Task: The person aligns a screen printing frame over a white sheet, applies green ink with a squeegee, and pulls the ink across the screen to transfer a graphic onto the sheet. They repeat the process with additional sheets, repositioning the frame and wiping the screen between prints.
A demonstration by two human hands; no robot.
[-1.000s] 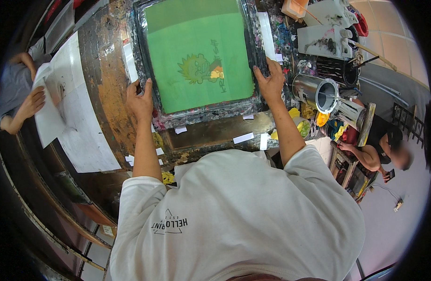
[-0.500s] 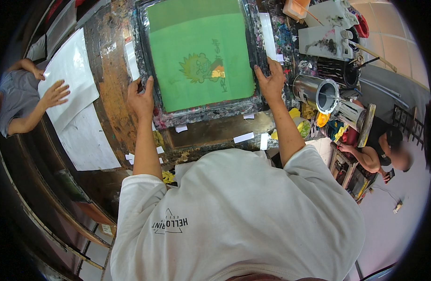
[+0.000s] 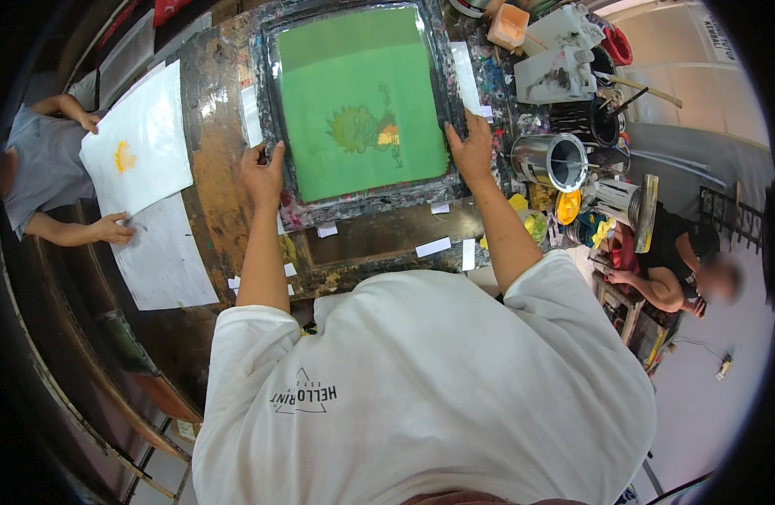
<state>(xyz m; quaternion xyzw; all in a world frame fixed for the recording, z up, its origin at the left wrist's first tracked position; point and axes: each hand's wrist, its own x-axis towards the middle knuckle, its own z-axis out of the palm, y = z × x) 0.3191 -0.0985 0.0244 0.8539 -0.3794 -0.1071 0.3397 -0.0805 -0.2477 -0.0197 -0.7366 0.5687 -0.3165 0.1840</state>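
A silk-screen frame (image 3: 364, 189) with green mesh and dark, paint-stained sides lies in front of me on the worktable. A cartoon figure with spiky hair shows faintly on the mesh, with a small orange patch in it. My left hand (image 3: 261, 175) grips the frame's left side near the near corner, thumb toward the top. On the opposite side my right hand (image 3: 471, 150) holds the right edge, fingers along its outside. White paper strips (image 3: 251, 116) stick out from under the frame on both sides. What lies beneath the mesh is hidden.
At the left a co-worker handles white sheets (image 3: 152, 118), one bearing an orange-yellow print (image 3: 124, 156). Paint cans (image 3: 564, 162), white jugs (image 3: 564, 71) and an orange tub (image 3: 509, 27) crowd the right side. Another person (image 3: 674, 269) sits beyond them. White tabs (image 3: 433, 247) lie along the near edge.
The co-worker's hands have moved to the sheets' edges, and an orange-yellow print now shows on the upper sheet. My hands stay on the frame; the whole view has shifted slightly.
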